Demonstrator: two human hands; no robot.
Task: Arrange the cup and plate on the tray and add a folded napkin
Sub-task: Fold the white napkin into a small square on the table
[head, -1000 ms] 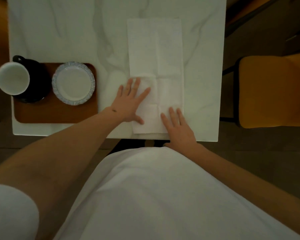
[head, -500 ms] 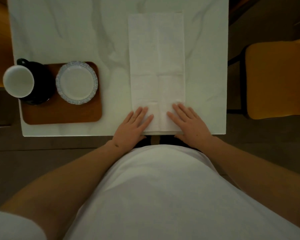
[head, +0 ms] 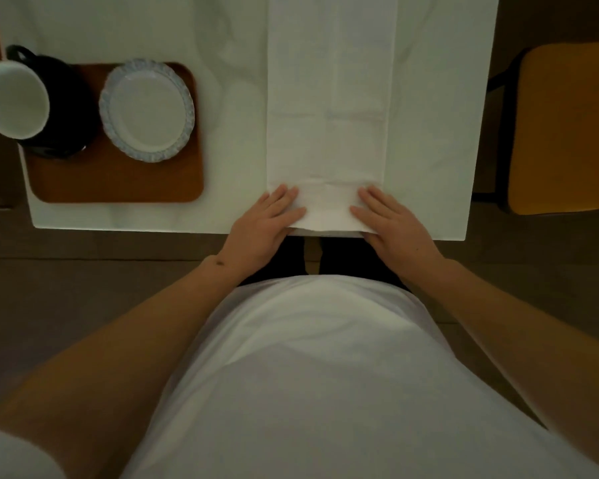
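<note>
A long white napkin [head: 329,108] lies unfolded on the white marble table [head: 433,133], its near edge at the table's front edge and its far end out of frame. My left hand [head: 267,223] and my right hand [head: 391,226] rest flat on its two near corners, fingers and thumbs on top, nothing gripped. On the brown wooden tray [head: 118,181] at the left stand a black cup with a white inside [head: 14,98] and a white plate with a blue scalloped rim [head: 147,108], side by side.
A yellow-cushioned chair [head: 564,129] stands to the right of the table. My white shirt [head: 308,375] fills the lower frame, close to the table's front edge. The tray sits at the table's front left corner.
Both hands slid back along the napkin toward me, from its middle to its near corners. The view tilted, so the napkin's far end left the frame.
</note>
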